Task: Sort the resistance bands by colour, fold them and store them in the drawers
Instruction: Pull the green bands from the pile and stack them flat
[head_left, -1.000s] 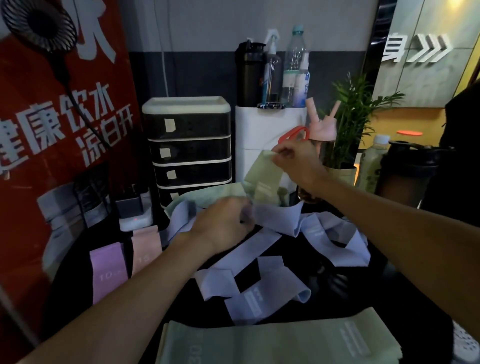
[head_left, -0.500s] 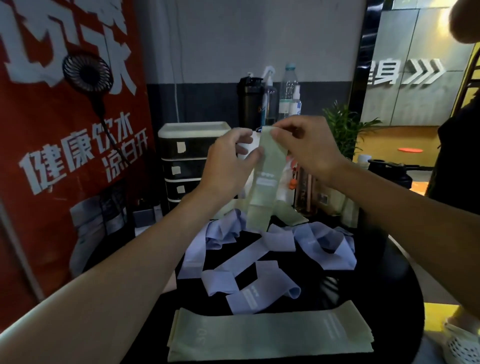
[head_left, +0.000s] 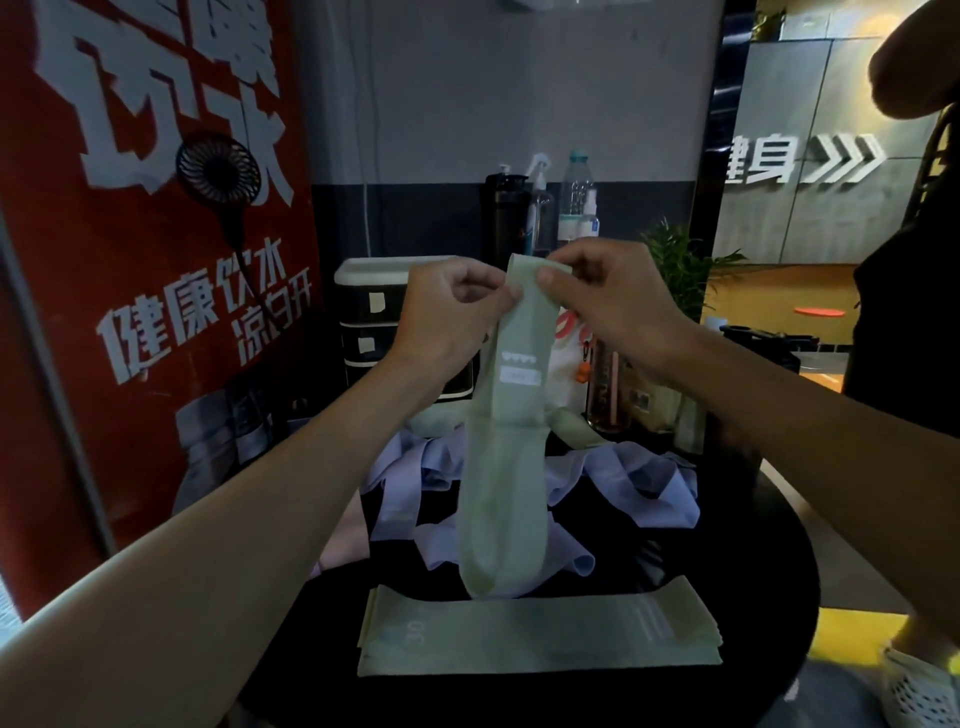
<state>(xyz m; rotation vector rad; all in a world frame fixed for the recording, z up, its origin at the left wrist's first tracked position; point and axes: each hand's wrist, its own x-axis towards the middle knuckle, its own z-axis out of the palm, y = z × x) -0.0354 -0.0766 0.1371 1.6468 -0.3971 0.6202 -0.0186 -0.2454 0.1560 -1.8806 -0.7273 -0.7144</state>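
L hand (head_left: 447, 312) & R hand (head_left: 613, 306) are clamping fingers on top of green band (head_left: 506, 467), dangling above green stack (head_left: 540, 644); prob. best aligning edges b4 folding.

You're in a gym: wall sign (head_left: 800, 161) reading 健身, red drink-water banner (head_left: 52, 260), resistance bands (head_left: 540, 644) across the tabletop (head_left: 737, 551).

Matt cloth bands, glossy table

A smooth, matt green band (head_left: 503, 467) is seen; the black table (head_left: 769, 571) is glossy.
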